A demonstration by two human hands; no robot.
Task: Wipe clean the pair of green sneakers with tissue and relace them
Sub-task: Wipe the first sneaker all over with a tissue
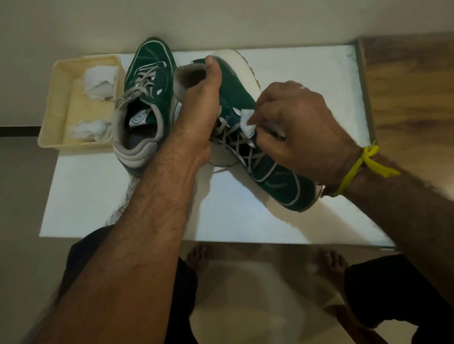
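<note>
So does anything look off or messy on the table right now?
Mostly tidy. The sneaker in the left hand is tipped on its side with loose laces; crumpled tissues sit in the tray.

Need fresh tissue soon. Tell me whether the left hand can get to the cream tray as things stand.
Probably not right away: the left hand grips the tilted sneaker, and the other sneaker stands between it and the cream tray. Freed, it could likely reach over.
</note>
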